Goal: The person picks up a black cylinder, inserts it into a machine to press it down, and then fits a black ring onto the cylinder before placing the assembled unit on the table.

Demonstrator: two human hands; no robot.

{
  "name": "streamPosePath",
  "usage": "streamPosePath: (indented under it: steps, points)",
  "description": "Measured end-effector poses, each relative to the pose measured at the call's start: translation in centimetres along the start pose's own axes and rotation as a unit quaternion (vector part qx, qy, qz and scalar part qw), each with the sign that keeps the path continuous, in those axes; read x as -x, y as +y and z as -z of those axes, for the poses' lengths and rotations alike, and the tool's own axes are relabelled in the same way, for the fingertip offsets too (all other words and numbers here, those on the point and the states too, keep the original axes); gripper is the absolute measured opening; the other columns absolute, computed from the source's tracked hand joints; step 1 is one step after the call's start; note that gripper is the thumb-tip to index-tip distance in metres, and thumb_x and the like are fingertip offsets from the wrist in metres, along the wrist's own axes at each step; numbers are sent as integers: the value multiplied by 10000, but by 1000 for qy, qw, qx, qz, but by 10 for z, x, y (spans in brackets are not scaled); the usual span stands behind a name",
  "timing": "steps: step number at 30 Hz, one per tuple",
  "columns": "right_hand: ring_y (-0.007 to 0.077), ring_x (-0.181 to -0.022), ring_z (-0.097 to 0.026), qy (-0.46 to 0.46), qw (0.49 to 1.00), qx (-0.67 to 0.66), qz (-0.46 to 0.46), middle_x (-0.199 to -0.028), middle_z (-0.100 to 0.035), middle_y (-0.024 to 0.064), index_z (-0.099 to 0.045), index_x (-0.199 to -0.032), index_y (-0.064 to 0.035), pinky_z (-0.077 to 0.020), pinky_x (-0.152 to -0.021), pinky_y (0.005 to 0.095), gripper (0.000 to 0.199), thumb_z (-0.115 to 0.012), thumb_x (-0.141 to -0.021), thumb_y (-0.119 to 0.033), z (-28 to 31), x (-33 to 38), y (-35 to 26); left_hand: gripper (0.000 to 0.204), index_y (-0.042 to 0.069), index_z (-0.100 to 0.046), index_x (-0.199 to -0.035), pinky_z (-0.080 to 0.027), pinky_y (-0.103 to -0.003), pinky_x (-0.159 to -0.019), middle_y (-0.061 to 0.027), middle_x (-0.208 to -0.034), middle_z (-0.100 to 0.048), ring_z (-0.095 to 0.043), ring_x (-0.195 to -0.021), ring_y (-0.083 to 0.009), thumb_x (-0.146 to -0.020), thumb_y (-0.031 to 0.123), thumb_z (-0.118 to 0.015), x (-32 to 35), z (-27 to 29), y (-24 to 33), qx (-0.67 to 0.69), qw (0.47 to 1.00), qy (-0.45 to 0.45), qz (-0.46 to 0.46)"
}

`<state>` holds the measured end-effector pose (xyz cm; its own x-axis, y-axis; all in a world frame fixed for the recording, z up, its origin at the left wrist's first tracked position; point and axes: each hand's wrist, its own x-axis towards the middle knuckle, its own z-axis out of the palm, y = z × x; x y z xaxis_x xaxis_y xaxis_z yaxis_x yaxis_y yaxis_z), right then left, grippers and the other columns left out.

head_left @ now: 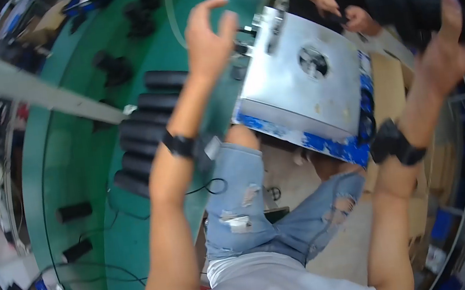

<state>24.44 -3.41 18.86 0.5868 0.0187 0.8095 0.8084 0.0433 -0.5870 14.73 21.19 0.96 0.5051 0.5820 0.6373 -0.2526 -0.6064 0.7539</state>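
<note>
Where green table (65, 167) curves, black cylinders (146, 136) lie; metal box (301, 86) beside.

Six black cylinders (146, 134) stacked in row; two loose cylinders (74, 211); one metal box (307, 85).

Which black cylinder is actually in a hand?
The big black cylinder at upper right, gripped by the right hand. The row of cylinders lies on the green table, untouched.

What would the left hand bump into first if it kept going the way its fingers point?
Probably the metal fitting at the top corner of the silver box. The left hand is open, its fingers curling toward that corner, though depth is hard to judge here.
</note>
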Motion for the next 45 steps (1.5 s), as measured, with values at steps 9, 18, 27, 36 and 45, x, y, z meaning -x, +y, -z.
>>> streamPosePath:
  steps: [9, 18, 27, 36, 45]
  points:
    - [354, -1323, -377, -502, 828, -184, -168, -1431, -377, 232, -383, -1386, 41, -293, -1087, 450, 953, -821, -669, -410, -17, 252, -28, 747, -12, -490, -1249, -359, -472, -1039, -187, -1128, -600, -587, -1088, -338, -591, 177, -790, 191, 94, 98, 14, 987, -160, 26]
    - [275, -1211, -490, -548, 794, -57, -257, -1312, -514, 134, -535, -1228, 3, -402, -975, 390, 470, -666, -797, -132, 66, 363, 14, 547, 10, -515, -1163, -448, -329, -909, -85, -1053, -616, -583, -973, -179, -745, 214, -802, 166, 344, -18, 90, 907, 329, 246]
    - [200, -997, -601, -466, 761, -39, -450, -1135, -597, 147, -497, -1215, -15, -484, -835, 315, 410, -656, -856, -130, 67, 406, 53, 776, -31, -485, -1188, -476, -429, -907, -240, -1123, -621, -605, -1055, -389, -685, 481, -780, 161, 392, -110, -376, 810, 287, 347]
    - [192, -978, -607, -467, 763, -19, -446, -1180, -580, 140, -489, -1234, -22, -497, -781, 307, 437, -665, -853, -142, 72, 407, 58, 528, 49, -527, -1226, -433, -439, -913, -188, -1157, -568, -547, -1052, -363, -815, 357, -650, 157, 475, -45, -696, 667, 230, 135]
    - [202, -939, -618, -483, 740, -28, -467, -1165, -596, 158, -514, -1231, -23, -492, -807, 316, 434, -667, -839, -130, 72, 406, 71, 518, 242, -499, -1311, -499, -458, -852, -164, -1153, -572, -596, -1005, -394, -833, 384, -640, 239, 489, -6, -614, 703, 100, 345]
